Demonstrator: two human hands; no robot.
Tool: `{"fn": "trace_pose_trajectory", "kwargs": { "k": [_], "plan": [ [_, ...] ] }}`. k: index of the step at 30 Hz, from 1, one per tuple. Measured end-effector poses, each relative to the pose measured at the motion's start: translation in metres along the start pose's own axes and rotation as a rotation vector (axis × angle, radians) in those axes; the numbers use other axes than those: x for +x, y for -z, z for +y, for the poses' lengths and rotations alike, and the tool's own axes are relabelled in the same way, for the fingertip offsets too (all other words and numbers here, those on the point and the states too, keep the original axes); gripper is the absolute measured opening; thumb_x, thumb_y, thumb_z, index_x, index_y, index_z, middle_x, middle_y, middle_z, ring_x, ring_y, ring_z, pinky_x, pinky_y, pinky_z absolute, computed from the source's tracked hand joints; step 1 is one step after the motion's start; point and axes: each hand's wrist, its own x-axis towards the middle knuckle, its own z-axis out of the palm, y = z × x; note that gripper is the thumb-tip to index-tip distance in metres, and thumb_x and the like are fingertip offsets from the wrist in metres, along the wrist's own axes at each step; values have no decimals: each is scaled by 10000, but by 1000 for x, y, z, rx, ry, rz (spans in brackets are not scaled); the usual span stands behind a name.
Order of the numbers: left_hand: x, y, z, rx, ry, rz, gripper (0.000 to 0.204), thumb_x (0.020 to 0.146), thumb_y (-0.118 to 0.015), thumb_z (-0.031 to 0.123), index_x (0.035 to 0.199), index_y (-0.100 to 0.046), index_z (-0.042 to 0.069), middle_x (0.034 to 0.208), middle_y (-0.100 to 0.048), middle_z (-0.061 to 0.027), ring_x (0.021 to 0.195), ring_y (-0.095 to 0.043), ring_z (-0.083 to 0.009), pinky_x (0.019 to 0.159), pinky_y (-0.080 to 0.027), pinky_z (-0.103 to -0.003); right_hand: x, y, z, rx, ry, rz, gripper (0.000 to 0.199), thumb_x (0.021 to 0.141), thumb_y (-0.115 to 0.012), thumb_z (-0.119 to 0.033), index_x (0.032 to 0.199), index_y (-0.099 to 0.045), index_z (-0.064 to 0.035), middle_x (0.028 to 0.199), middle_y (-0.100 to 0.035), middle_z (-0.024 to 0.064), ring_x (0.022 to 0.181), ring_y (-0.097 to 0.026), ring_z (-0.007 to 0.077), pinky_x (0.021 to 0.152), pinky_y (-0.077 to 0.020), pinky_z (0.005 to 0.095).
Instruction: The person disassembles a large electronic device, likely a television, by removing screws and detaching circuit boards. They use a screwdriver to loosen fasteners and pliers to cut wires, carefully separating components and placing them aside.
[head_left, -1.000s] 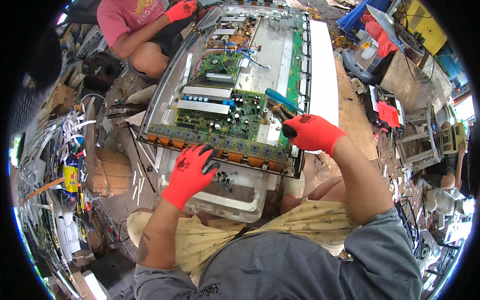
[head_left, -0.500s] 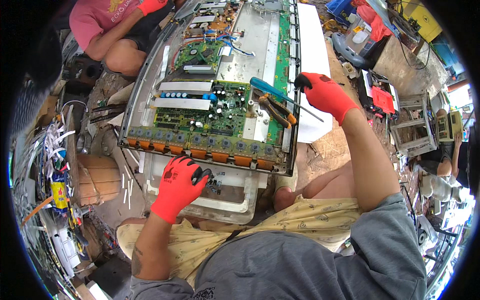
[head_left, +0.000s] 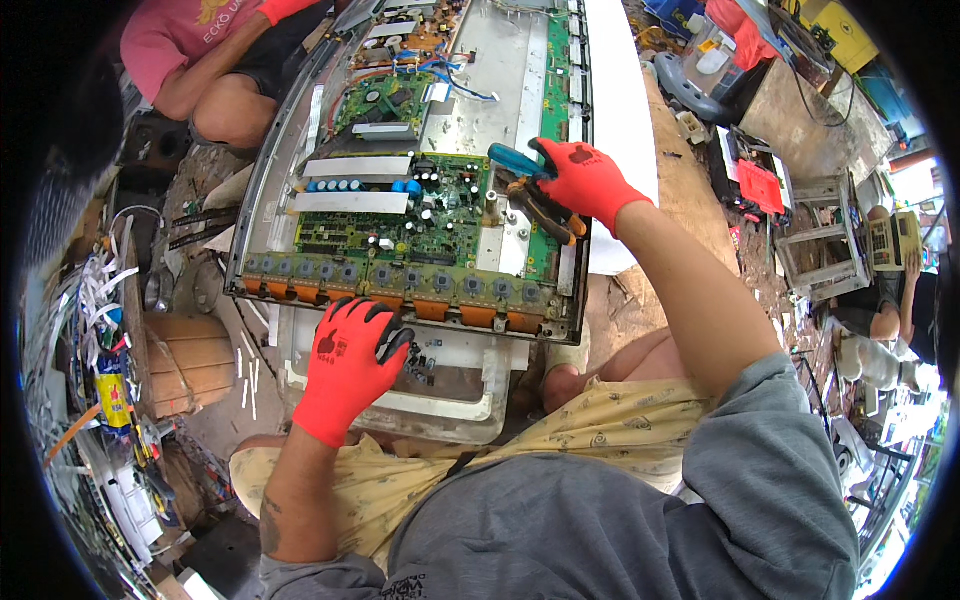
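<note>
A large flat display panel (head_left: 480, 110) lies with its back up in front of me, with green circuit boards (head_left: 440, 200) on it. At its near edge runs a row of small chips over orange ribbon strips (head_left: 420, 305). My left hand (head_left: 350, 370), in a red glove with black fingertips, rests against that edge, fingers stretched and thumb apart. Over the panel's right side, my right hand (head_left: 595, 185), gloved alike, closes on the blue handle of a screwdriver (head_left: 512, 160); its shaft is hidden. Under that hand lie pliers (head_left: 550, 215) with orange-and-black grips.
A pale plastic frame (head_left: 430, 400) with small loose parts sits beneath the near edge. Another person (head_left: 215, 80) crouches at the far left. A wooden stool frame (head_left: 825, 240) and an open toolbox (head_left: 755, 185) stand right; scrap strips (head_left: 100, 330) pile up left.
My right hand has moved left from beside the panel's right edge onto the screwdriver handle. My left hand has shifted slightly up against the near edge. The view has shifted a little.
</note>
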Motion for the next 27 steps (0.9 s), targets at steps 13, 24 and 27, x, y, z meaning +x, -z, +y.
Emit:
{"fn": "trace_pose_trajectory", "kwargs": {
  "k": [13,24,27],
  "plan": [
    [-3,3,1,9,-32,54,312,805,-760,238,1055,-664,77,1112,-661,-115,1093,-605,-335,1047,-426,-480,-75,125,-25,867,83,51,539,923,-656,-116,1426,-495,-9,1095,-685,105,1001,-676,239,936,-512,347],
    [-2,-6,6,6,-63,77,362,803,-765,211,1126,-662,85,1160,-652,-121,1133,-583,-355,1034,-433,-463,-194,156,-35,1054,343,241,506,984,-618,-165,1445,-472,-15,1307,-624,164,1173,-628,247,890,-522,359],
    [0,-12,7,17,-59,33,391,809,-767,234,1152,-659,81,1201,-641,-127,1165,-571,-356,1056,-417,-467,-230,133,-13,1169,149,98,625,948,-657,-299,1451,-446,7,1353,-597,198,1193,-634,271,802,-541,329]
  ]
}}
